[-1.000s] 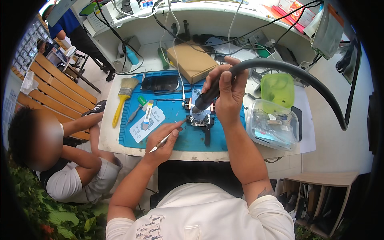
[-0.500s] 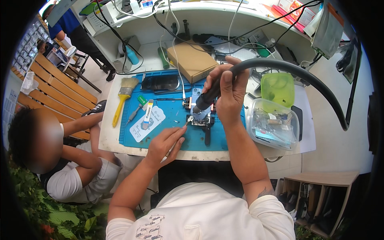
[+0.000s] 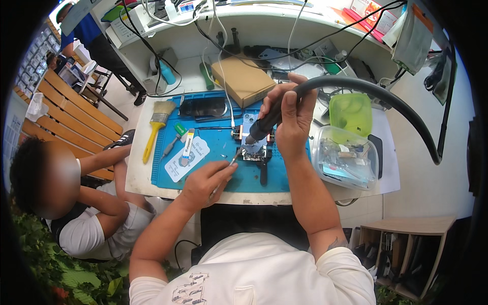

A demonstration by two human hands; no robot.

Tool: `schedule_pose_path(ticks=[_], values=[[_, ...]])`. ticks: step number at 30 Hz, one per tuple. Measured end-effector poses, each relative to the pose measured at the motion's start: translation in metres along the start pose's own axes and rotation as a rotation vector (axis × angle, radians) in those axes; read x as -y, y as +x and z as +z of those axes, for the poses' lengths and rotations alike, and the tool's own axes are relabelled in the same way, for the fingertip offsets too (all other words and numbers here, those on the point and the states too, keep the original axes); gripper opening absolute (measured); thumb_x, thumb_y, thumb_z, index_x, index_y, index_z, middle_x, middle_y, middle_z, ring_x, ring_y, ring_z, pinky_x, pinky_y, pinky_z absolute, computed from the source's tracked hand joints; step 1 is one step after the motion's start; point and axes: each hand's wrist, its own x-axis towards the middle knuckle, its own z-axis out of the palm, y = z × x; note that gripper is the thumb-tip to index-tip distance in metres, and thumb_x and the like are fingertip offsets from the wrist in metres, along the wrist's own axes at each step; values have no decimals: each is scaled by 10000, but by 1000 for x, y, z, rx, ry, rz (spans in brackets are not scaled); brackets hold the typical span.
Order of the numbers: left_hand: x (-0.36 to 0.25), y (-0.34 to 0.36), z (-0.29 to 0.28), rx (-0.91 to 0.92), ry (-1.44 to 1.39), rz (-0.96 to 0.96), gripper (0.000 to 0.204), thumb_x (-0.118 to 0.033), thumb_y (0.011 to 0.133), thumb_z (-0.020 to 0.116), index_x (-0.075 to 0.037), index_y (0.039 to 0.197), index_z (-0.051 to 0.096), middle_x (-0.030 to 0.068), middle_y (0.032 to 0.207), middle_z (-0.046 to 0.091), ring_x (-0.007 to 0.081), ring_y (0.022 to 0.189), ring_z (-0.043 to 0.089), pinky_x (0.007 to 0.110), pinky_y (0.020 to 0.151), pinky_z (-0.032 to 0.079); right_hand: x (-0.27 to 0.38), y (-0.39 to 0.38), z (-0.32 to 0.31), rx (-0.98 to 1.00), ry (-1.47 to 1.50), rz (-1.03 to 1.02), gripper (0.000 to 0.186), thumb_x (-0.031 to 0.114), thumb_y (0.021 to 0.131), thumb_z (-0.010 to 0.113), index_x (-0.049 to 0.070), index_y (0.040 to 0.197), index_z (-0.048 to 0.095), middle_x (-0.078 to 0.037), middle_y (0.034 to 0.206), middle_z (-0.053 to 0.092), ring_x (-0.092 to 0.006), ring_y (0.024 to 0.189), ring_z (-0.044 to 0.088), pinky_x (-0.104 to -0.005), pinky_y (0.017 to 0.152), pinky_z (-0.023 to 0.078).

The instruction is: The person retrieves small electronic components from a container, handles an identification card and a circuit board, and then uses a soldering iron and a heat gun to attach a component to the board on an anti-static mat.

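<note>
My right hand (image 3: 294, 114) is wrapped round the black handle of a hot-air gun (image 3: 265, 123), its nozzle tilted down over a shiny board-like part (image 3: 255, 154). That part sits in a small dark clamp holder (image 3: 264, 174) on a blue work mat (image 3: 278, 179). Just behind the nozzle shows a light-blue phone back (image 3: 248, 119) with camera rings. My left hand (image 3: 206, 184) pinches a slim metal tool (image 3: 234, 158), whose tip reaches the left edge of the shiny part. Whether it is tweezers or a pick is too small to tell.
A thick black hose (image 3: 391, 96) arches off to the right. Left on the mat lie a screwdriver (image 3: 170, 146) and white card (image 3: 179, 168), beside a yellow brush (image 3: 154, 133). A cardboard box (image 3: 244, 81) and clear tub (image 3: 351, 168) stand nearby. A seated person (image 3: 89, 203) is at left.
My left hand has shifted slightly left, and the slim tool's tip now stands a little higher by the shiny part. My right hand and the hot-air gun have barely moved.
</note>
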Motion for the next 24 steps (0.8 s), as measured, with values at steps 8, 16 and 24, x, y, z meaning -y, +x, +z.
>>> schedule_pose_path(ticks=[8, 16, 24], values=[[-8, -3, 10, -158, -162, -137, 283, 22, 915, 730, -8, 1195, 754, 181, 1054, 750, 321, 904, 744, 374, 777, 593, 5, 2, -1, -26, 36, 25, 422, 279, 1117, 554, 59, 1432, 381, -59, 1016, 566, -141, 758, 593, -305, 658, 554], [-3, 2, 10, -85, -50, -47, 375, 76, 876, 724, -11, 1241, 740, 190, 1087, 737, 315, 909, 746, 360, 789, 601, 1, 1, 1, -21, 1, 7, 428, 288, 1115, 558, 61, 1429, 377, -59, 1023, 560, -140, 762, 588, -306, 664, 552], [-3, 1, 10, -136, -100, -31, 376, 67, 867, 741, -3, 1236, 731, 176, 1079, 738, 328, 903, 728, 391, 771, 588, 1, 1, -1, -30, 10, -3, 419, 283, 1118, 551, 67, 1432, 378, -64, 1030, 568, -144, 760, 599, -306, 660, 553]])
